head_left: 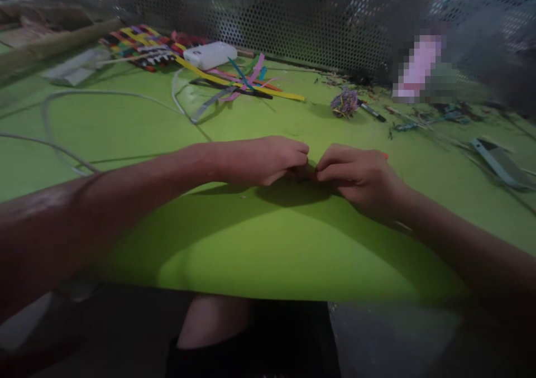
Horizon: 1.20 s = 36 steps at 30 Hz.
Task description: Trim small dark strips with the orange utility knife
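Through the head camera I have both bare hands close together over the green table [251,244], their fingertips nearly meeting. My left hand [276,161] has its fingers curled inward, and my right hand [360,176] faces it with thumb and fingers drawn together in a pinch. The gap between them is dim and slightly blurred, so there may be something small at the fingertips; I cannot tell whether either hand is gripping it. An orange-red bit [384,156] shows just past the knuckles of the right hand.

Beyond the left hand, coloured strips [288,95] lie crossed in a loose heap, with a white device [211,56] behind them and a multicoloured woven piece [140,43] farther left. A pale cable [115,92] loops over the table to the left of the grip, above the left forearm. Straight past the right hand I see a ball of tangled thread [344,103], with a black marker [374,111] just beside it. A phone-like object [500,163] lies well to the right of the grip. A perforated panel [268,23] stands behind everything.
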{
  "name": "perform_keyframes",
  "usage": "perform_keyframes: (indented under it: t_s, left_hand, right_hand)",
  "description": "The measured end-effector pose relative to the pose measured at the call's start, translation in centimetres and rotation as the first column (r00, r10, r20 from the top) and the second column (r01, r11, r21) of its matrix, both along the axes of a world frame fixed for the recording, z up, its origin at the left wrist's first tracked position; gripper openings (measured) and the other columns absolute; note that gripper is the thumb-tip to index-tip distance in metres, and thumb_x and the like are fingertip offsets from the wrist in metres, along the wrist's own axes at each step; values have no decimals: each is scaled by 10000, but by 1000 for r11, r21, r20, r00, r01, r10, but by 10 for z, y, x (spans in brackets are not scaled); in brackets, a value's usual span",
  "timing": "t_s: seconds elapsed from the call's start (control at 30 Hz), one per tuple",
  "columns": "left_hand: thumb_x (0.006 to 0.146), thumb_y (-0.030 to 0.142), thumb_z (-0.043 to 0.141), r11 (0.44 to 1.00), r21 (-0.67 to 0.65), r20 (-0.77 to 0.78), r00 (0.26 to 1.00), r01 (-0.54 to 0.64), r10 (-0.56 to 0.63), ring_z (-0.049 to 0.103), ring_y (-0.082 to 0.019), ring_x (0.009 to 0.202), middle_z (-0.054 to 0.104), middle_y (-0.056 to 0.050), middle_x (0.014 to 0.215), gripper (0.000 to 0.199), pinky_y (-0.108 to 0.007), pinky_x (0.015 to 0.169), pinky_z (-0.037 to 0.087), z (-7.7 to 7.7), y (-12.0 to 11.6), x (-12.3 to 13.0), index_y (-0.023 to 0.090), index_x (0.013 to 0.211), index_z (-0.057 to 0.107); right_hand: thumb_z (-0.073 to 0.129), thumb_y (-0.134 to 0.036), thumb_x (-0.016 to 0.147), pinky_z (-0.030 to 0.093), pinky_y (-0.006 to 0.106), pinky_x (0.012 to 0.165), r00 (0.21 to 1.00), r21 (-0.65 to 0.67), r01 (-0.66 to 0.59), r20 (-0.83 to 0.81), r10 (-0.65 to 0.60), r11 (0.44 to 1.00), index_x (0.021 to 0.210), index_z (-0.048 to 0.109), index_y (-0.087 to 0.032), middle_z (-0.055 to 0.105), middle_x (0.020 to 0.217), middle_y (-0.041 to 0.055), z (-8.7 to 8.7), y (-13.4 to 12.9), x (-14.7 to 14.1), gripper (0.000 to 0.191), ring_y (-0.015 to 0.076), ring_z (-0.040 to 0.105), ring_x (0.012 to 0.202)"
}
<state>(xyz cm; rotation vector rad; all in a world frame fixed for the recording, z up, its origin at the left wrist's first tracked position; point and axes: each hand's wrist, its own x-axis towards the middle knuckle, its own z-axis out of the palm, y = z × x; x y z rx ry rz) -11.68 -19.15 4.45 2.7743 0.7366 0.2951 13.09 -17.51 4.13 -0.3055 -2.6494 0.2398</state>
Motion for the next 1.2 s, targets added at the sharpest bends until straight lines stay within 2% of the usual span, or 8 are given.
perform_keyframes:
  t_s: [0.2,0.4,0.63,0.73,0.87,0.97,1.1,1.2]
  left_hand:
    - [922,79,495,1000,-2,8,1000,-17,17,591,-184,786,657,-74,904,254,-290,751,447,3,-2,1,167,913,733]
    - [889,78,515,1000,-2,48,999,-21,21,605,-179,788,672,-56,869,240,-293,764,464,0,1,-1,191,830,719]
    - [954,247,623,966,-239,143,981,-96,133,679,-153,784,748,-24,858,155,-272,753,512,5,15,-22,174,994,753]
    - [950,256,674,939,-344,254,963,0,93,701,-141,739,769,-29,821,132,-263,717,536,16,-4,-16,191,973,786]
    - [911,245,766,880,-441,306,951,174,-35,729,-139,764,803,-22,885,80,-246,721,557,31,-49,10,242,969,821]
    - [872,271,821,842,-470,234,957,266,-172,745,-156,803,812,-6,929,313,-253,727,558,40,-61,12,336,1178,805]
    - [974,335,683,913,-404,136,991,56,0,677,-138,677,786,-19,806,164,-267,666,506,46,-31,-19,244,1012,814]
    - [930,454,702,973,-132,-41,982,-188,184,557,-121,560,673,8,626,313,-269,606,417,42,-7,-37,187,769,741]
  right_hand:
    - [529,-32,934,497,294,648,998,55,8,60,-11,998,866,709,-239,702,882,45,5,2,5,282,174,674,769]
    - [579,-119,969,491,298,633,995,-14,-5,104,6,1000,850,722,-272,701,847,27,11,8,8,241,167,674,738]
    - [585,-203,1007,496,305,635,993,-11,88,79,-87,996,859,732,-279,692,844,47,2,11,7,222,173,657,736]
    - [607,-195,990,497,295,618,995,-38,73,64,-70,997,890,754,-277,687,826,38,-2,16,7,196,162,657,712]
    - [650,-212,976,509,278,638,999,-97,39,33,-36,995,853,765,-261,693,799,28,-3,22,8,175,148,670,714]
    - [663,-184,964,507,258,662,999,-116,32,31,-28,993,889,789,-232,707,814,31,-2,24,7,154,136,666,737]
    - [656,-140,957,493,233,682,998,-124,39,47,-34,991,938,799,-184,709,834,27,-3,24,6,151,117,647,735]
    - [643,-177,967,486,238,665,998,-159,49,40,-43,986,926,796,-182,693,831,25,-5,24,6,159,123,646,732]
